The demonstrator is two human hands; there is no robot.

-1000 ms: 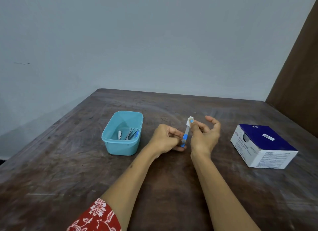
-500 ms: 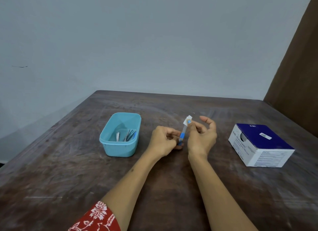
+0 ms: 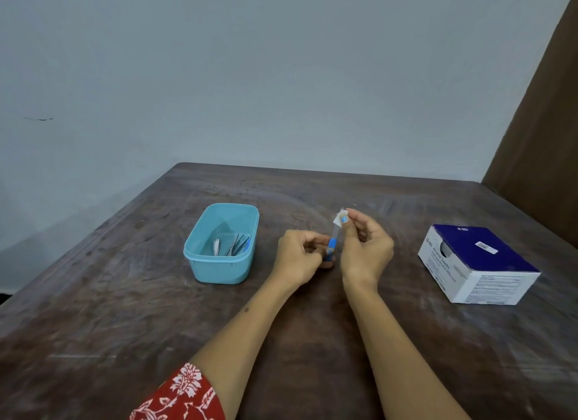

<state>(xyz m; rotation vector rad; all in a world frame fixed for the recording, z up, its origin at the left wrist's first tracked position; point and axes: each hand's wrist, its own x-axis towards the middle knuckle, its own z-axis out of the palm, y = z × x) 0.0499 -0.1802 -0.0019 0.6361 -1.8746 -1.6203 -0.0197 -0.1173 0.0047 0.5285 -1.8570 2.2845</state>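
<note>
My left hand [image 3: 297, 257] is gripping the small tube [image 3: 335, 235] by its blue end above the table [image 3: 125, 294]. My right hand [image 3: 366, 247] is pinching a white pad [image 3: 339, 218] on its top. The box [image 3: 481, 257] is reading "BD Alcohol Swabs".

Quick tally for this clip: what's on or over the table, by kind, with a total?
Light blue tub: 1
Blue-and-white box: 1
Blue-handled tool, gripped by the left hand: 1
White pad, pinched at the tool's tip by the right hand: 1
Metal tools in the tub: too bunched to count
Total: 4, plus those tools
</note>
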